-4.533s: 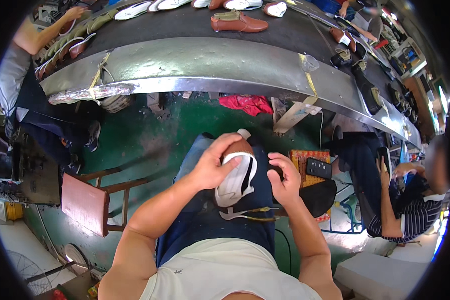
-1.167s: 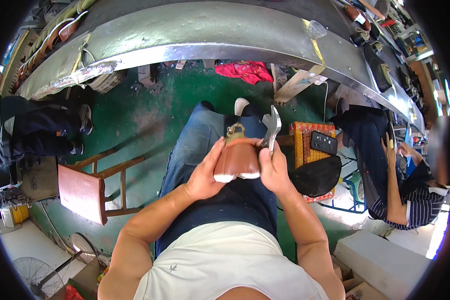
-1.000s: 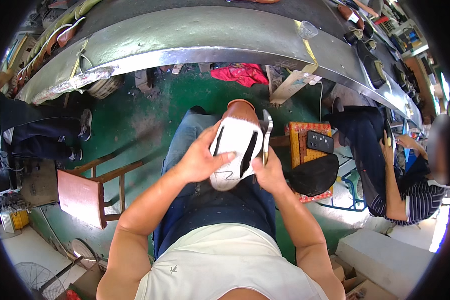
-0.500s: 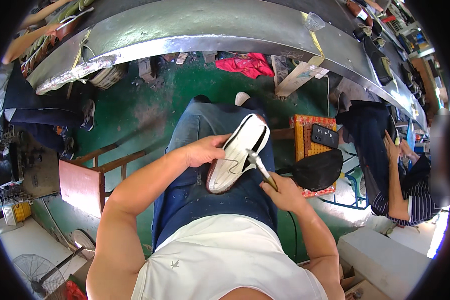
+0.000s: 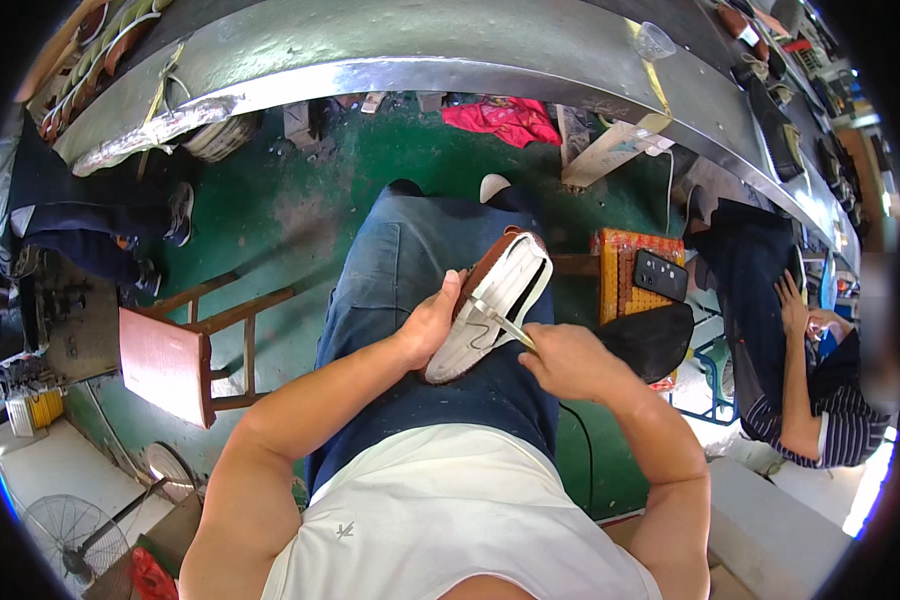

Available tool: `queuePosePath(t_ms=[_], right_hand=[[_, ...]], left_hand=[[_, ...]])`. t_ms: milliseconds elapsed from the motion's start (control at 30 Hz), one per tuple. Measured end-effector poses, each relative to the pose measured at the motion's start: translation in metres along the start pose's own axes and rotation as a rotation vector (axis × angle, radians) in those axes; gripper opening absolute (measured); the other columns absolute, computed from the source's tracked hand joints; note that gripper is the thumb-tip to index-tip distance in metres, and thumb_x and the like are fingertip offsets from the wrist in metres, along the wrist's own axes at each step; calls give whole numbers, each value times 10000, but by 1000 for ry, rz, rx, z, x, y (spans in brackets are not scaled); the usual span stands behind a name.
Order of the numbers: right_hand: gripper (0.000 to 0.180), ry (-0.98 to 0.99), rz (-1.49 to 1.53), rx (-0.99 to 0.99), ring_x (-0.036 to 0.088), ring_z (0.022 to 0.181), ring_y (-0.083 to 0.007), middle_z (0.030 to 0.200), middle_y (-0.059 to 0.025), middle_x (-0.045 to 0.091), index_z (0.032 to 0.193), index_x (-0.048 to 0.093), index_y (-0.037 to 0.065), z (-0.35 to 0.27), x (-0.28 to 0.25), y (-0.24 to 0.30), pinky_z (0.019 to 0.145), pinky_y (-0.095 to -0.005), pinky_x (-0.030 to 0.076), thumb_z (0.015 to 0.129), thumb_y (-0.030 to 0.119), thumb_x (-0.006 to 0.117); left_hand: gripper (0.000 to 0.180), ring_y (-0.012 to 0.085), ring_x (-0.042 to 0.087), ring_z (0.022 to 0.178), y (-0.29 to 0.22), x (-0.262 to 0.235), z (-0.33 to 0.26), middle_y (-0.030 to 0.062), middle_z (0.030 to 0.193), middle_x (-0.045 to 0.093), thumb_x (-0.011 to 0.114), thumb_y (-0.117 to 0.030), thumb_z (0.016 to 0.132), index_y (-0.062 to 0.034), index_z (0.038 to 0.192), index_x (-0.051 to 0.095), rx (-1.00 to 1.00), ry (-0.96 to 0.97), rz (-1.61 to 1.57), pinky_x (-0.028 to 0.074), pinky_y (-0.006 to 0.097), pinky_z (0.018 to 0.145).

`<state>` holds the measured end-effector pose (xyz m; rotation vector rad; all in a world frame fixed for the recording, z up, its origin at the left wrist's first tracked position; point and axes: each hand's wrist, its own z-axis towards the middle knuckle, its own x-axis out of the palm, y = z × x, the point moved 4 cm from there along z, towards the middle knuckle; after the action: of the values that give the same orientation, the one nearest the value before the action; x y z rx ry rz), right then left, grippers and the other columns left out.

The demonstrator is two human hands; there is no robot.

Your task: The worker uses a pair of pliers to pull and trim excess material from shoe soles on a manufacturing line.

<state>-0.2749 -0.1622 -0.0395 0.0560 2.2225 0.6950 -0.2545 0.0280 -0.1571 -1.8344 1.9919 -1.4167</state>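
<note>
A white shoe with a brown edge (image 5: 510,277) lies tilted above my lap, its toe end toward the bench. My left hand (image 5: 433,322) grips its left side, thumb up near the brown edge. A thin curved line, like a thread or wire, shows on the white surface. My right hand (image 5: 573,362) is closed around the handle of a small hammer (image 5: 505,327). The hammer's metal head is over the middle of the shoe; whether it touches, I cannot tell.
A long metal bench (image 5: 400,80) crosses ahead. To the left stands a wooden stool (image 5: 165,360). On the right, a seat with an orange mat (image 5: 615,290) carries a phone (image 5: 660,275) and a black cloth item (image 5: 650,340). Another person (image 5: 800,380) sits beyond; a fan (image 5: 75,545) is lower left.
The shoe has rolled so its brown side shows more on the left. My left hand has shifted lower along it. The hammer head has moved left and now lies over the shoe's middle.
</note>
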Motion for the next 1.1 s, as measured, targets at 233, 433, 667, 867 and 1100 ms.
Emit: queuePosePath(t_ms=[233,433,667,867,1100], right_hand=[[341,-266,311,-15,647,922,-439,980,-248,651,1196,572,-11,1,48,-17,848,-500,519,925,176,660],[350,-357,46,114,651,952,-449,1094,-258,645,1208,523,-34,2,26,-24,838,-507,526,935,141,652],[223,31,732,251,640,909,-464,911,-248,654,1069,597,2,-5,29,-70,787,-493,503,992,211,578],[237,-609,487,81,695,783,-289,839,-171,676,1094,596,-11,21,16,-63,701,-440,541,1028,209,538],[367,-477,231,55,653,905,-481,960,-278,675,1142,577,-31,30,20,-63,793,-525,519,1051,317,503]], left_hand=[[571,451,631,1145,-5,-18,18,281,1155,689,305,-413,1107,9,1345,607,333,-433,718,493,462,989],[455,459,649,1082,-16,-10,7,266,1226,664,375,-317,1089,-56,1403,575,539,-401,903,522,480,961],[553,442,703,941,-24,3,5,250,1560,382,451,-319,1061,-266,1594,314,535,-121,1400,598,485,828],[631,455,708,934,-50,23,5,269,1564,363,504,-385,1030,-317,1609,264,325,-21,1582,610,472,803],[645,473,615,1192,3,-18,-10,340,1483,437,511,-387,1032,-148,1593,301,307,-74,1220,508,456,1022]])
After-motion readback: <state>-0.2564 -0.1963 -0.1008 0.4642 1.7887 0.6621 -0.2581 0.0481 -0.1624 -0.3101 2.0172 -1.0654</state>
